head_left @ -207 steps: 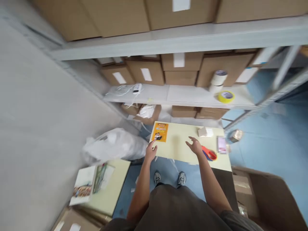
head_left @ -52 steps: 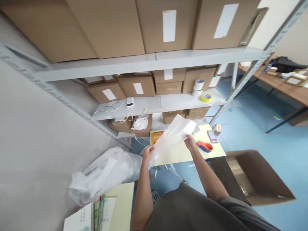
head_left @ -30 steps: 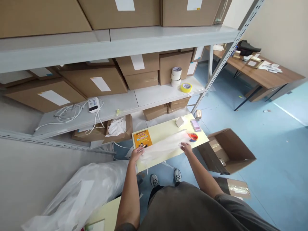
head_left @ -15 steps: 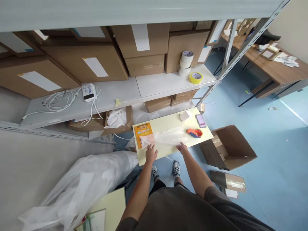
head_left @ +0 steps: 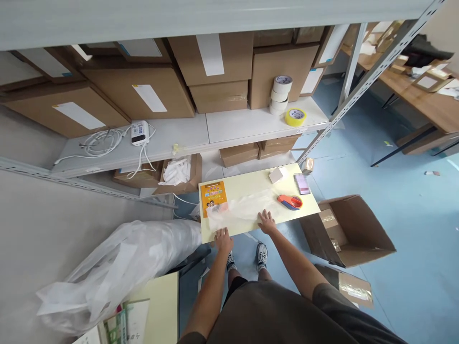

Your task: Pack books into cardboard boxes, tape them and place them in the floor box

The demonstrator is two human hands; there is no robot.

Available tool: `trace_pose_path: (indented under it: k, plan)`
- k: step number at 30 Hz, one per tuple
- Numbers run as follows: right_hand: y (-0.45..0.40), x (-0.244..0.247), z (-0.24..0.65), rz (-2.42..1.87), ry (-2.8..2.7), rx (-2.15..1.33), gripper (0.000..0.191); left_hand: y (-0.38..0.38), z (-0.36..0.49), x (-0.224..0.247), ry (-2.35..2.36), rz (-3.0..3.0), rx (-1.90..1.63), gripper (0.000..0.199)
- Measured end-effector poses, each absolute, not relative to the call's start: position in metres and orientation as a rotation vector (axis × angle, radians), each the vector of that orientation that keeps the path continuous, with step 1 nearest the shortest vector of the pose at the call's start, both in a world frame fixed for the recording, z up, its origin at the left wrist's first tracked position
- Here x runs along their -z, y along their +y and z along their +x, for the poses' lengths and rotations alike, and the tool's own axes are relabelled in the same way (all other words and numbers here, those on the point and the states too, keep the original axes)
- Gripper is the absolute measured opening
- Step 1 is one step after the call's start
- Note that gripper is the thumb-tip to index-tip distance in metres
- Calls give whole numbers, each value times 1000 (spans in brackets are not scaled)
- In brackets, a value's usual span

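On a narrow cream table (head_left: 247, 179) lies a thin translucent plastic sheet (head_left: 247, 206), spread lengthwise. Its left end overlaps the lower part of an orange booklet (head_left: 214, 193) with coloured print. My left hand (head_left: 224, 240) rests at the table's near edge, fingers extended, just below the sheet's left end. Farther right, my right hand (head_left: 266, 221) lies flat with fingers apart at the sheet's near side; exact contact is hard to see. To its right sits an orange-red and blue tool (head_left: 290, 201) of unclear kind. Behind are a small white block (head_left: 276, 175) and a blurred purple item (head_left: 301, 184).
A grey shelf (head_left: 236, 126) ahead bears cardboard boxes, white tape rolls (head_left: 278, 98), a yellow tape roll (head_left: 295, 117) and a white cabled device (head_left: 139, 132). An open carton (head_left: 349, 229) stands right on the floor; a large plastic bag (head_left: 132, 267) bulges at left.
My left hand has drawn back toward the table's near edge. My right hand has flattened from a pinch on the sheet's edge. The sheet's left end lies lower, uncovering more of the booklet.
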State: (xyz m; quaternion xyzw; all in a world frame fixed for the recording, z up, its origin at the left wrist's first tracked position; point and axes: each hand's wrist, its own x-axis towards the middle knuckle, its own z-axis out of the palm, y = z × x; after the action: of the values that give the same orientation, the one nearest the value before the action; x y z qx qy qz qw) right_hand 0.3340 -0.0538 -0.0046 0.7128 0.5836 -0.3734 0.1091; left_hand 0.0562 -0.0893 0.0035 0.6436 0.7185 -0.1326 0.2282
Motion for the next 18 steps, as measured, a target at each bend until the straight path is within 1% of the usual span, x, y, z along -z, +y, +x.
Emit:
trace_pose_path:
  k: [4, 10, 14, 18]
  plan:
    - [-53, 5, 340, 2036, 1711, 1087, 80, -97, 47, 1, 2145, 1509, 382, 76]
    - [-42, -12, 327, 2096, 1700, 1007, 81, -85, 37, -12, 2087, 1493, 358, 70]
    - [-24, -24, 296, 2207, 1952, 1002, 76, -62, 18, -31, 2107, 1588, 121, 59]
    - [10, -29, 245, 2206, 2183, 1090, 72, -23, -16, -40, 2093, 1566, -135, 58]
